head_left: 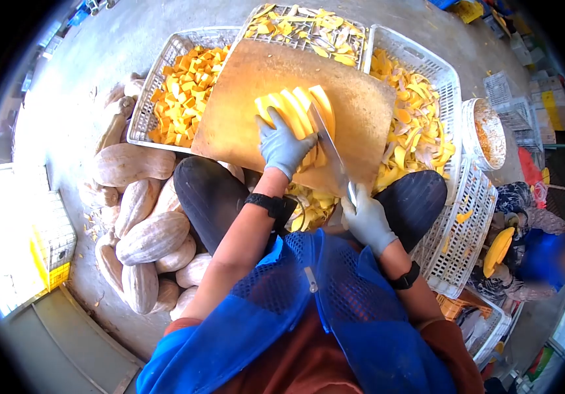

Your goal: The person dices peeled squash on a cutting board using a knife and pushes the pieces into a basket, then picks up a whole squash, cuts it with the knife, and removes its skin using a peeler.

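Note:
Peeled orange squash (281, 105), cut into long slices, lies on a wooden cutting board (230, 118) in front of me. My gloved left hand (282, 146) presses on the slices from the left, thumb and fingers wrapped over them. In my gloved right hand (368, 220) is the handle of a kitchen knife (332, 150). Its blade points away from me and rests against the right-hand slices, near the last one. Part of the squash is hidden under my left hand.
Left of the board stands a white crate (139, 125) of orange cubes; a right-hand crate (452, 85) holds peelings. Whole squashes (154, 238) are piled at my left. A white bucket (486, 134) stands at right, near another person holding a peeled squash (498, 251).

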### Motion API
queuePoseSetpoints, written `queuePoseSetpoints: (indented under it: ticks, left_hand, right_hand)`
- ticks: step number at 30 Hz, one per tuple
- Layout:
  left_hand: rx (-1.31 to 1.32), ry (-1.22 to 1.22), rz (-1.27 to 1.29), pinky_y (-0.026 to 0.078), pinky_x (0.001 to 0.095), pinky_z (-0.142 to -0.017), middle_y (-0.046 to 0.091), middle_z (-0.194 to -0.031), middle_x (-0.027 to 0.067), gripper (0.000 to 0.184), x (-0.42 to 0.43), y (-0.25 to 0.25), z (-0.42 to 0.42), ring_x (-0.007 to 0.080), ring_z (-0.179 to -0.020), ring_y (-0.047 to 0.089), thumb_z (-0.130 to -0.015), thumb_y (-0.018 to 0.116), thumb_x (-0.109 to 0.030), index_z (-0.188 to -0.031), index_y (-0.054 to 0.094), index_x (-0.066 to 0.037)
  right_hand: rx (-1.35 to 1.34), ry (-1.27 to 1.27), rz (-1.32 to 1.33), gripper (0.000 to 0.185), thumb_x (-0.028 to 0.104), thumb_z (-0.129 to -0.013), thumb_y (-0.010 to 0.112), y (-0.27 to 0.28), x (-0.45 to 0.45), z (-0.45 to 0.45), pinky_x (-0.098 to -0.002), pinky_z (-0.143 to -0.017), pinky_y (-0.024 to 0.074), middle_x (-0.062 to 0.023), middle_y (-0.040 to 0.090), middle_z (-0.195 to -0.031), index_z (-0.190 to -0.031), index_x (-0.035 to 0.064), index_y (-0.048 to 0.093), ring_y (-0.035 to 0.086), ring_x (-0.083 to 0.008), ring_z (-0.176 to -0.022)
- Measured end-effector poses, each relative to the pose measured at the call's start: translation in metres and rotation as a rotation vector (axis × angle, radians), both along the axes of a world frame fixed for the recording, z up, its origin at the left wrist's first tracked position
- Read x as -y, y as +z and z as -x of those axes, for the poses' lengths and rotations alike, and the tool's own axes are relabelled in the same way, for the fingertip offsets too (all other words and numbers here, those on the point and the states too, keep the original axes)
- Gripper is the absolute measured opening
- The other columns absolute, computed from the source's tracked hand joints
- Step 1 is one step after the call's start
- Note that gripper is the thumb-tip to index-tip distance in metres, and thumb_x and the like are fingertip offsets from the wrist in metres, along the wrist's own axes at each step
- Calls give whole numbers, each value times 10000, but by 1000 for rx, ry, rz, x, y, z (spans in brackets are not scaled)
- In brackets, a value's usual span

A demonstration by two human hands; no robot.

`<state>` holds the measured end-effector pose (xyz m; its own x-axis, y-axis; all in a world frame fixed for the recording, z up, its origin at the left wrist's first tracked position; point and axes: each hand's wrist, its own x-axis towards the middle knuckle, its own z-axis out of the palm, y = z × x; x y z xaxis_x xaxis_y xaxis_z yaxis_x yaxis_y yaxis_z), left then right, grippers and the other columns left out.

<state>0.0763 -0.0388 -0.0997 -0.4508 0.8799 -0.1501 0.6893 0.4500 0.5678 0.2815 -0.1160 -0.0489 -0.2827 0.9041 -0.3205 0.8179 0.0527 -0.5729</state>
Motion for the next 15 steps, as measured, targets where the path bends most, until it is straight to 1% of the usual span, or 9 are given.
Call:
queuePoseSetpoints:
  ticks: [2,5,8,9,11,12,13,15]
  left_hand:
    - [50,-8,-31,359,418,-1040,143,-1411,413,1216,-1,-7,3,512,-1264,344,-608,771,-536,-1440,107,50]
    - [65,-122,-174,342,421,-1059,153,-1406,410,1244,-12,-34,25,521,-1289,293,-573,807,-517,-1438,113,48]
    - [-31,-445,-77,337,406,-1071,147,-1385,443,1285,-31,-35,73,545,-1267,311,-527,835,-510,-1437,115,42]
    - [-59,-533,-60,325,396,-1079,149,-1381,452,1299,-40,-37,91,549,-1286,281,-520,841,-511,-1442,107,35]
    - [-60,-685,6,322,393,-1080,136,-1405,431,1268,-52,-27,116,518,-1305,280,-539,835,-485,-1456,107,1]
    - [-79,-746,56,322,393,-1080,132,-1417,418,1258,-58,-16,124,508,-1312,278,-543,835,-474,-1461,106,-15]
    - [-128,-782,81,341,394,-1066,149,-1430,397,1223,-60,-9,130,494,-1293,328,-561,817,-482,-1473,118,-63]
    - [-216,-755,165,362,404,-1048,165,-1430,392,1211,-60,4,124,497,-1261,370,-561,807,-513,-1475,138,-85]
  right_hand:
    - [-6,15,49,304,266,-897,523,4,0,5,-530,-665,472,-291,605,-794,-1017,0,437,599,-469,-750]
    - [-173,109,43,351,237,-876,563,-15,5,7,-431,-659,481,-226,595,-807,-1059,-39,448,596,-397,-717]
    - [-392,-40,207,342,221,-876,565,-8,7,21,-381,-650,470,-152,561,-803,-1053,-47,447,566,-284,-684]
    - [-385,-53,263,327,211,-890,546,-7,7,23,-371,-655,469,-142,567,-814,-1062,-47,443,568,-225,-713]
    - [-433,-94,419,325,217,-900,541,-16,3,22,-365,-663,470,-149,577,-828,-1069,-46,454,574,-222,-731]
    - [-445,-97,383,322,225,-900,543,-17,1,21,-381,-663,468,-167,582,-823,-1059,-42,461,580,-253,-732]
    - [-456,-100,347,319,234,-900,544,-17,-1,20,-398,-663,466,-186,588,-818,-1049,-37,468,586,-285,-733]
    - [-449,-71,63,310,259,-890,558,-15,0,18,-470,-655,458,-254,601,-782,-1001,-20,483,605,-414,-720]
